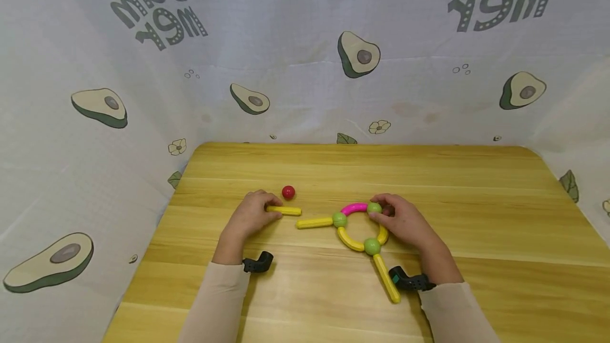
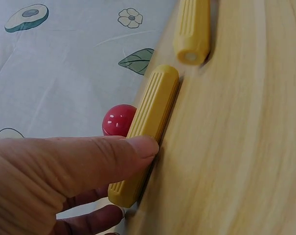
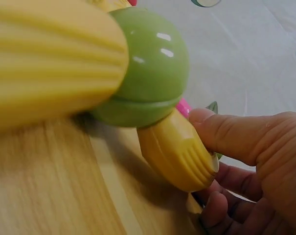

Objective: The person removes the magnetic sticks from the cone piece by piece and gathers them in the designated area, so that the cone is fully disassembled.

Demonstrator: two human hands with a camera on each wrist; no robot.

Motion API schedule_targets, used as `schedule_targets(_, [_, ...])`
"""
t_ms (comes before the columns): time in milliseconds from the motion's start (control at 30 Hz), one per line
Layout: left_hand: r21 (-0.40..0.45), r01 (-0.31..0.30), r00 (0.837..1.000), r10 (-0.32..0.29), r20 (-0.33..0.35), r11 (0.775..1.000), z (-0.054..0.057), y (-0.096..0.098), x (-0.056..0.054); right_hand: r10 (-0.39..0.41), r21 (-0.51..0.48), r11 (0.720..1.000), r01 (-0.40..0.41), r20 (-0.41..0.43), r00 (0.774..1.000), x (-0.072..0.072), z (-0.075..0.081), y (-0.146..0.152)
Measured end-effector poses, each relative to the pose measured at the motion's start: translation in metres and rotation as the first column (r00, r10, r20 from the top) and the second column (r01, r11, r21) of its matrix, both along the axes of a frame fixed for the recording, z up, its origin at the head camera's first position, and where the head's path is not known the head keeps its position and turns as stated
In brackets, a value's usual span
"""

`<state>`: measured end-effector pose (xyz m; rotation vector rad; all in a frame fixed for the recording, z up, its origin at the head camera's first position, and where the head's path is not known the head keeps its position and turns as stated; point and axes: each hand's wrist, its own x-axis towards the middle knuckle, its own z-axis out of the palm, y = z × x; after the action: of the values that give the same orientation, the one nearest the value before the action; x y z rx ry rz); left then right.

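Observation:
My left hand (image 1: 250, 213) pinches a loose ribbed yellow stick (image 1: 292, 211) lying on the table; in the left wrist view the thumb presses along the stick (image 2: 155, 100). A red ball (image 1: 288, 192) rests just behind it. My right hand (image 1: 405, 218) grips a green ball (image 1: 374, 207) at the far right of a ring. The ring also has a curved pink piece (image 1: 355, 208), curved yellow pieces (image 1: 351, 241) and two more green balls, one left (image 1: 340, 219) and one near (image 1: 372, 246). In the right wrist view, the gripped ball is hidden behind a curved yellow piece (image 3: 179, 154).
Two straight yellow sticks project from the ring: one points left (image 1: 314, 223), the other toward the front (image 1: 387, 279). The wooden table (image 1: 500, 200) meets a white avocado-print cloth (image 1: 295, 57) at the back and sides.

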<state>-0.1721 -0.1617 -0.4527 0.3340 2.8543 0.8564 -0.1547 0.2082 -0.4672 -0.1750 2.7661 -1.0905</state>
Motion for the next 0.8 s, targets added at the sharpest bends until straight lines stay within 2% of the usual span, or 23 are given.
schedule_targets(400, [-0.014, -0.012, 0.999, 0.011, -0.035, 1.000, -0.001, 0.003, 0.002, 0.022, 0.015, 1.000, -0.022, 0.018, 1.000, 0.002, 0.004, 0.000])
schedule_targets(633, [-0.015, -0.013, 1.000, 0.013, -0.020, 1.000, 0.000, 0.002, 0.002, 0.023, 0.079, 0.997, -0.025, 0.025, 0.999, 0.005, 0.013, -0.002])
schedule_targets(733, [-0.022, -0.025, 1.000, 0.025, 0.001, 0.999, 0.002, 0.001, 0.002, 0.022, 0.101, 0.995, -0.023, 0.007, 1.000, 0.008, 0.020, -0.005])
schedule_targets(800, [-0.037, -0.038, 0.999, 0.038, 0.005, 0.999, 0.005, 0.000, 0.002, 0.035, 0.120, 0.992, -0.030, -0.035, 0.999, 0.010, 0.024, -0.008])
